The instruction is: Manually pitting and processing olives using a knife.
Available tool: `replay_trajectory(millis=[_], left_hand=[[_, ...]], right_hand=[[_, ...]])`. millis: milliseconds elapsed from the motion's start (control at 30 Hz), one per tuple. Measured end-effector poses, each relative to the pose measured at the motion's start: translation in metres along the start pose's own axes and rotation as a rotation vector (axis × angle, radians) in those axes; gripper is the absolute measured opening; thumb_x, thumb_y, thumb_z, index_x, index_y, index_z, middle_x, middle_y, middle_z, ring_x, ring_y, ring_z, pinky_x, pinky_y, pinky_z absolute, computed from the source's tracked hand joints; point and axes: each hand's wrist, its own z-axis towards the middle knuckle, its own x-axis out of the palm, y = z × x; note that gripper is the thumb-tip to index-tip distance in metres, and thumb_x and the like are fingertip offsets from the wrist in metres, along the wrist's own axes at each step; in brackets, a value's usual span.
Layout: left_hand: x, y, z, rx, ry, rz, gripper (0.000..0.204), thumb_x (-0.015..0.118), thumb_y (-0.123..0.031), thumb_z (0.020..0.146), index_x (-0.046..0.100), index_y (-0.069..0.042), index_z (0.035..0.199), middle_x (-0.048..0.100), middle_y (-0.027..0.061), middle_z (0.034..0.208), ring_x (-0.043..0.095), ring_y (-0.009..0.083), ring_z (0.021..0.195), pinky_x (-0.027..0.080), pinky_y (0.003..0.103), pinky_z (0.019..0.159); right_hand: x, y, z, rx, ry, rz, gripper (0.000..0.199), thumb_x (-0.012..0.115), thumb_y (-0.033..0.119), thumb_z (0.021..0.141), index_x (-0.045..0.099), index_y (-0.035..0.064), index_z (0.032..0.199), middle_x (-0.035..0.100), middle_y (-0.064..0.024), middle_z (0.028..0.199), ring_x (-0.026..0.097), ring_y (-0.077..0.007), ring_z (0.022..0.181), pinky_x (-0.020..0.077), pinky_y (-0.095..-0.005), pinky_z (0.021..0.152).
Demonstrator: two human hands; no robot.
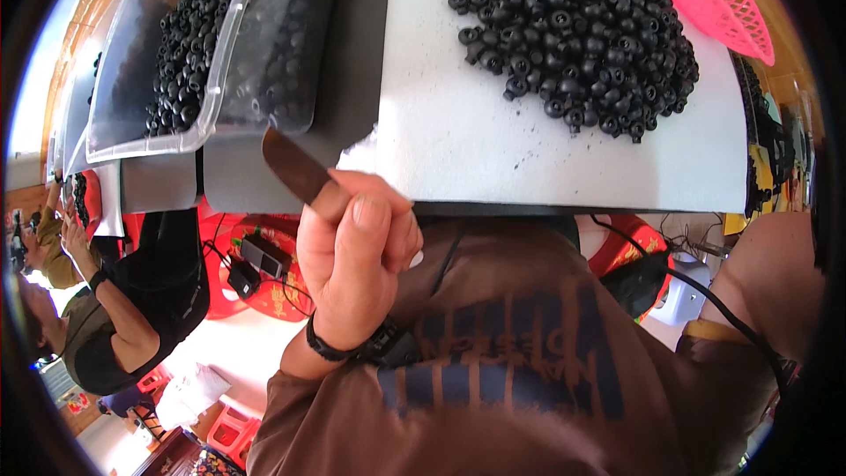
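My left hand [357, 242], with a dark watch on its wrist, is closed around a small knife [298, 167]. Its dark, rounded blade sticks out past the thumb and forefinger, toward the upper left, while the fingers hide the rest. The hand is in front of the table's near edge, below a clear plastic bin [211, 92]. A big heap of small black round pieces [573, 40], many with a hole and a short neck, lies on a white sheet [423, 115]. At the right edge my right arm [767, 269] shows, but its hand is out of sight.
More black pieces [189, 53] fill the clear bin. A pink mesh basket [718, 0] stands at the far right of the sheet. Another person [115, 317] sits at the left. Red stools [233, 432] stand on the floor, and a black cable [714, 300] runs by my right arm.
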Motion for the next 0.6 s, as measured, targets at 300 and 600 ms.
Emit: replay_trajectory(millis=[300,600], left_hand=[[-0.012,-0.006,-0.016,-0.008,0.034,0.008,0.021,0.047,-0.020,0.092,0.043,-0.001,0.084,0.045,0.0059,0.058,0.038,0.0097,0.046,0.035,0.024,0.044],[0.013,-0.001,0.000,-0.072,0.010,0.094,0.024,0.046,-0.023,0.092,0.044,-0.003,0.078,0.036,0.0019,0.055,0.033,0.0094,0.045,0.028,0.024,0.040]], right_hand=[[-0.030,0.023,0.004,-0.241,-0.171,-0.277,0.061,0.061,0.022,0.079,0.027,0.0001,0.125,0.035,-0.0270,0.119,0.047,-0.0356,0.104,0.0386,-0.0399,0.089],[-0.013,0.027,-0.034,-0.262,-0.404,-0.286,0.056,0.060,0.021,0.078,0.030,0.0003,0.121,0.037,-0.0245,0.114,0.047,-0.0337,0.101,0.0391,-0.0390,0.086]])
